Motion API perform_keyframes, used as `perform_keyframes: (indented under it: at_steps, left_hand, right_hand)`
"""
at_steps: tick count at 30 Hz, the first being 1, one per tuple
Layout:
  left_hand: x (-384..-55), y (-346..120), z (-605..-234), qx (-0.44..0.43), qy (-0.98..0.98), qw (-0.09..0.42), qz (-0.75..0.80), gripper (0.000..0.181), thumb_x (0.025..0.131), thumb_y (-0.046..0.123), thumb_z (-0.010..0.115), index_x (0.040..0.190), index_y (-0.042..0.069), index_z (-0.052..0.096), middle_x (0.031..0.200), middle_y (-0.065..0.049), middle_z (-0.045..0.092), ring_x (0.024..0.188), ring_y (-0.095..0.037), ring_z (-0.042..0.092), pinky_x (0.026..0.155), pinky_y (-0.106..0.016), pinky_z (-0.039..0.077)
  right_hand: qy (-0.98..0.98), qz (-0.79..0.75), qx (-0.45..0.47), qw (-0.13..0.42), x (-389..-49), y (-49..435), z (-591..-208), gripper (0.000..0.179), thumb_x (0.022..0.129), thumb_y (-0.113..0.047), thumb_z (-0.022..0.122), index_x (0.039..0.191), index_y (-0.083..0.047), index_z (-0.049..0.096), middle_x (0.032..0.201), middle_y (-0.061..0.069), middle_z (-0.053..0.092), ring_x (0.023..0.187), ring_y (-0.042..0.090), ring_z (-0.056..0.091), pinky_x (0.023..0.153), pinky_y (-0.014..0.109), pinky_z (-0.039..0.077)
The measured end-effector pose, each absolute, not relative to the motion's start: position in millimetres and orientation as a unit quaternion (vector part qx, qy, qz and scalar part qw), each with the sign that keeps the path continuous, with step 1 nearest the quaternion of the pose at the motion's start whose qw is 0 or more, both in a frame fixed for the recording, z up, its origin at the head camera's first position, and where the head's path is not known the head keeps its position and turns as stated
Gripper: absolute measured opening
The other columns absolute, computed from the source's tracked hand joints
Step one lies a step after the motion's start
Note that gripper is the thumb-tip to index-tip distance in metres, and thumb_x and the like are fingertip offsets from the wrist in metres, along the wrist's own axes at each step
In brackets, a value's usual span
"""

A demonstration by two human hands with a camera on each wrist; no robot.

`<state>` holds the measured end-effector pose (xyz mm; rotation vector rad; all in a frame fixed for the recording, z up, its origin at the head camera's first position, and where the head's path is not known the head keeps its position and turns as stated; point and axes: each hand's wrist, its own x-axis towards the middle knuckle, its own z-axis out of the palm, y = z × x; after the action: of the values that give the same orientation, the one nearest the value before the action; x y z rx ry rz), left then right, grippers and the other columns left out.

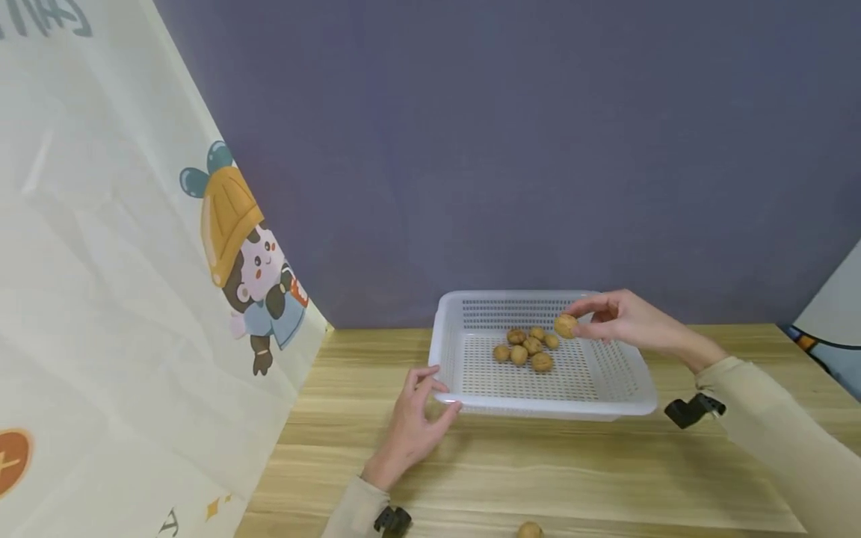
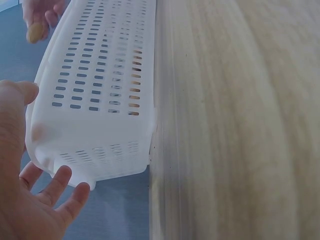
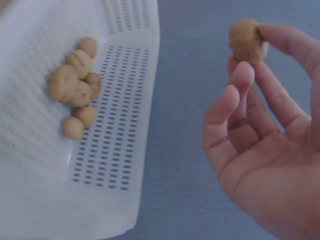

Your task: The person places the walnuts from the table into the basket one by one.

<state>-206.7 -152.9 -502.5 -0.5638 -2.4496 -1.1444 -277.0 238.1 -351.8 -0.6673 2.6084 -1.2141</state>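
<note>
A white plastic basket (image 1: 548, 406) with slotted walls and floor stands on the wooden table. My left hand (image 1: 417, 422) holds its near left corner, thumb on the front rim and fingers around the side; the left wrist view shows this thumb (image 2: 27, 92) against the rim. Between thumb and fingertips, my right hand (image 1: 625, 321) pinches a walnut (image 1: 565, 326) above the right part of the basket. The right wrist view shows this walnut (image 3: 247, 41) clearly. Several walnuts (image 1: 532, 345) lie clustered on the basket's floor, left of the right hand.
Another walnut (image 1: 530, 530) sits on the wooden table (image 1: 572, 471) at the bottom edge of the head view. Behind the basket rises a dark blue-grey backdrop (image 1: 511, 149). A white printed sheet (image 1: 101, 261) with a cartoon figure stands at the left.
</note>
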Motion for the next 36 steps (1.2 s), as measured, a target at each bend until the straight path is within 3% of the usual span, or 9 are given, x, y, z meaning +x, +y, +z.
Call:
perform_keyframes:
  at_steps: [9, 16, 24, 30, 36]
  left_hand:
    - [-206.9, -153.3, -502.8, -0.199, -0.874, 0.186, -0.402, 0.026, 0.092, 0.026, 0.083, 0.106, 0.017, 0.063, 0.148, -0.01, 0.053, 0.141, -0.038, 0.056, 0.12, -0.054, 0.049]
    - [-207.1, -154.4, -501.6, -0.199, -0.873, 0.18, -0.408, 0.025, 0.092, 0.027, 0.083, 0.105, 0.018, 0.063, 0.149, -0.01, 0.052, 0.141, -0.039, 0.056, 0.12, -0.055, 0.049]
    - [-208.6, -152.9, -503.8, -0.199, -0.873, 0.181, -0.407, 0.025, 0.092, 0.028, 0.083, 0.105, 0.019, 0.063, 0.149, -0.009, 0.052, 0.141, -0.038, 0.056, 0.119, -0.054, 0.05]
    - [-209.6, -153.1, -504.7, -0.195, -0.875, 0.18, -0.404, 0.025, 0.092, 0.029, 0.082, 0.105, 0.021, 0.063, 0.149, -0.007, 0.052, 0.14, -0.038, 0.057, 0.117, -0.056, 0.051]
    - [-209.7, -154.4, -504.6, -0.199, -0.876, 0.18, -0.402, 0.026, 0.092, 0.028, 0.082, 0.105, 0.019, 0.063, 0.149, -0.009, 0.052, 0.141, -0.039, 0.056, 0.118, -0.057, 0.05]
  right_hand:
    - [0.889, -0.416, -0.18, 0.066, -316.1, 225.2, -350.3, 0.049, 0.102, -0.043, 0.07, 0.141, -0.014, 0.065, 0.138, 0.015, 0.07, 0.097, 0.016, 0.066, 0.07, 0.034, 0.06]
    - [0.874, -0.452, -0.167, 0.057, -333.3, 219.8, -367.5, 0.052, 0.101, -0.044, 0.073, 0.142, -0.013, 0.065, 0.142, 0.016, 0.068, 0.095, 0.016, 0.065, 0.072, 0.034, 0.059]
    - [0.873, -0.464, -0.133, 0.069, -350.2, 216.9, -403.5, 0.057, 0.103, -0.037, 0.071, 0.147, -0.003, 0.059, 0.149, 0.024, 0.061, 0.086, 0.017, 0.063, 0.068, 0.03, 0.058]
    - [0.878, -0.456, -0.115, 0.091, -356.7, 214.6, -427.3, 0.064, 0.102, -0.041, 0.072, 0.149, -0.002, 0.056, 0.148, 0.026, 0.061, 0.1, 0.029, 0.065, 0.079, 0.037, 0.062]
    - [0.879, -0.446, -0.11, 0.126, -361.5, 217.8, -443.5, 0.057, 0.104, -0.033, 0.07, 0.147, 0.002, 0.058, 0.127, 0.023, 0.071, 0.093, 0.027, 0.066, 0.078, 0.041, 0.063]
